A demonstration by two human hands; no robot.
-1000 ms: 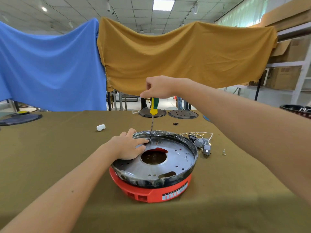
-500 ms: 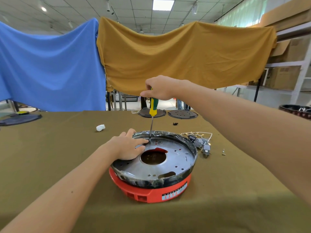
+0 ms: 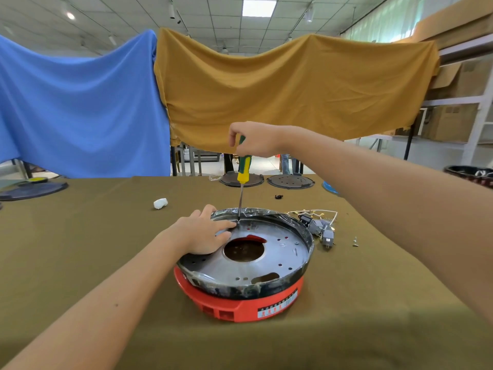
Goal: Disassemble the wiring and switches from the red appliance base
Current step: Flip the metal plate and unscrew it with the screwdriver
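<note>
right hand [image 3: 257, 140] fingers curl round the screwdriver [image 3: 243, 170], upright, tip on the metal plate's [image 3: 266, 263] far rim. left hand [image 3: 202, 236] fingers lie flat, spread on the plate atop the red appliance base [image 3: 248, 307], mid-table [image 3: 80, 249]. loose wiring and switches [image 3: 318, 227] lie just right.

Olive-cloth table [image 3: 80, 252] carries red appliance base [image 3: 240, 305], wiring and switches [image 3: 318, 227], loose screw [image 3: 355, 242], white wad [image 3: 160, 203], two round plates [image 3: 289, 181].

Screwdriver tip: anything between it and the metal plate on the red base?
Nothing visible. The screwdriver, held by the right hand, reaches the metal plate at its far edge; the left hand rests beside the tip.
</note>
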